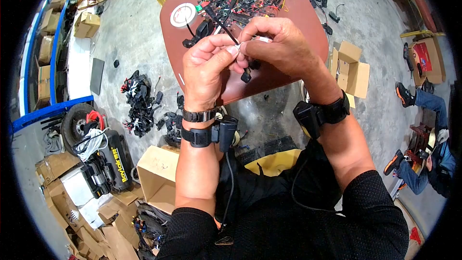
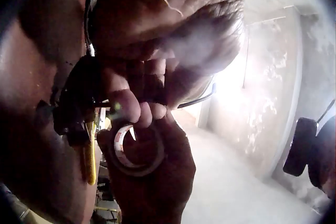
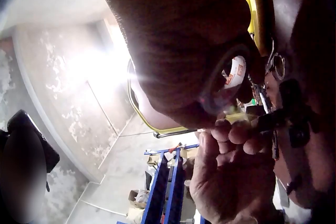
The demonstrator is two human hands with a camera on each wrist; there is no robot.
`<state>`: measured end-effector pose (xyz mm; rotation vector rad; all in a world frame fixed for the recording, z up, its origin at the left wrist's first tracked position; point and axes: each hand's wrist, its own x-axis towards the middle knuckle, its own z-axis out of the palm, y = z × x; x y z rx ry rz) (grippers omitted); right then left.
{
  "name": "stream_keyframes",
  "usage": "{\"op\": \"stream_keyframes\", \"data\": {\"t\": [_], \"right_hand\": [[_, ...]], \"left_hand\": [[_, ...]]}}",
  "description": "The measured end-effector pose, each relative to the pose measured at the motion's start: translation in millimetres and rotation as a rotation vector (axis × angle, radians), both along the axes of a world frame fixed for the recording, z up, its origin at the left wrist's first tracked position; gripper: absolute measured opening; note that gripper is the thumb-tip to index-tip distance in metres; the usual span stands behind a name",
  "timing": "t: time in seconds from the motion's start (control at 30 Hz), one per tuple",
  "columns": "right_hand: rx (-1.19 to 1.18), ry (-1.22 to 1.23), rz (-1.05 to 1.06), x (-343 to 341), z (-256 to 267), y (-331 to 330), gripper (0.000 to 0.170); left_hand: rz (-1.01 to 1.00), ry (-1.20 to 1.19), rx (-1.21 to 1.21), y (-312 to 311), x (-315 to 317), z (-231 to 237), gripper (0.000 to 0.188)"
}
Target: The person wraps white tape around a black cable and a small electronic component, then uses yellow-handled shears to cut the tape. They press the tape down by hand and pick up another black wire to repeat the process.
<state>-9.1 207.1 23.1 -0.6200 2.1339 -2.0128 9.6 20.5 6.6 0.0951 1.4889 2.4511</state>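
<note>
Both hands meet over the near part of a red-brown table (image 1: 260, 79). My left hand (image 1: 207, 67) pinches a black cable (image 1: 224, 27) near a small whitish end, between thumb and fingers. From the right, my right hand (image 1: 284, 48) brings its fingertips to the same spot and pinches there. A roll of tape (image 3: 237, 73), with a white printed core, is held in the right hand. A black connector (image 1: 246, 75) hangs just under the fingers. The fingers hide much of the joint between them.
Behind the hands lies a pile of cut wires and small connectors (image 1: 240, 2). A white roll (image 1: 192, 14) sits at the table's left, and a yellow-handled tool (image 2: 92, 161) lies on the table. Black parts (image 1: 139, 106) and an open carton (image 1: 156, 173) are on the floor.
</note>
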Motion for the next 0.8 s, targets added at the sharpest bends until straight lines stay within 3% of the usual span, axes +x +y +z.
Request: {"op": "stream_keyframes", "data": {"t": [0.43, 0.53, 0.8], "right_hand": [[-0.103, -0.099, 0.131, -1.5, -5.7, 5.6, 0.007], [-0.16, -0.232, 0.172, -1.6, -7.3, 6.9, 0.007], [-0.075, -0.15, 0.121, -1.9, -12.1, 6.6, 0.008]], "left_hand": [[-0.089, -0.014, 0.025, -2.9, -0.9, -0.7, 0.01], [-0.118, -0.02, 0.06, -4.5, -2.5, -2.9, 0.011], [-0.127, -0.033, 0.047, -7.8, -6.2, -5.5, 0.013]]}}
